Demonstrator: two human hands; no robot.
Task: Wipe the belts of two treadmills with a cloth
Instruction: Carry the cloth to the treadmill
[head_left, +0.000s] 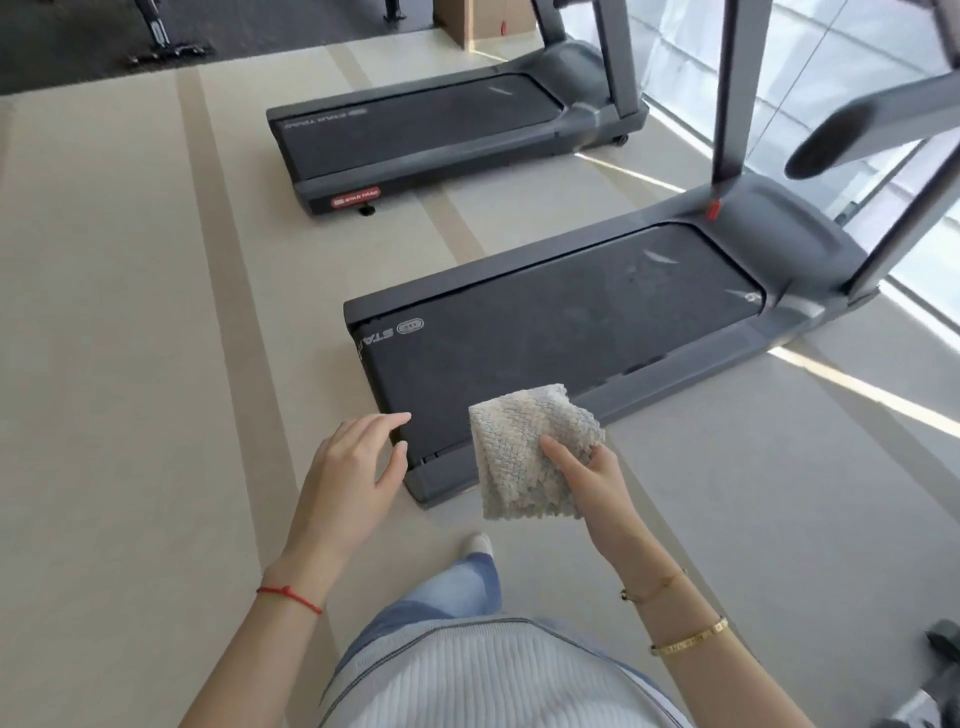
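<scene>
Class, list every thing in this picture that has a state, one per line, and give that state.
cloth: folded, held up off the belt by the right hand.
right hand: grips the cloth.
left hand: fingers relaxed, holds nothing.
near treadmill belt: pale smudges, not touched by the cloth.
far treadmill belt: light streaks, untouched.
cardboard box: standing beyond the far treadmill.

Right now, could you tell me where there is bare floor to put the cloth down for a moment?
Bare floor lies left of the near treadmill, and a strip between it and the far treadmill. By the window, its uprights crowd things. The right hand holds the cloth.
</scene>
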